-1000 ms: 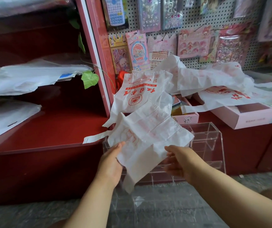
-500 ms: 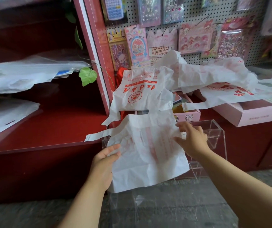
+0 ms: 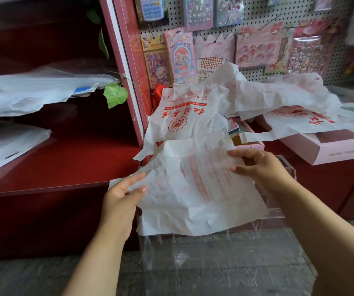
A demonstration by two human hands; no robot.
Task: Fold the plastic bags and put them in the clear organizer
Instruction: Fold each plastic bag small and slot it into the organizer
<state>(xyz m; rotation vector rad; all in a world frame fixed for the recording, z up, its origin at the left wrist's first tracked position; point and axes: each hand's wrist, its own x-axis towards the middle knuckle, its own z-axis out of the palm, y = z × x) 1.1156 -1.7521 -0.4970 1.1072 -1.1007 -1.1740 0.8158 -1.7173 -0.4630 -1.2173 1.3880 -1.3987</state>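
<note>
We hold the plastic bag (image 3: 193, 189) spread over the clear organizer (image 3: 287, 167), our left hand (image 3: 122, 193) pinching its left edge, our right hand (image 3: 257, 167) pinching its upper right

A single head-worn camera looks forward and down, close over a red shelf (image 3: 60, 167) and pegboard (image 3: 257, 9).
</note>
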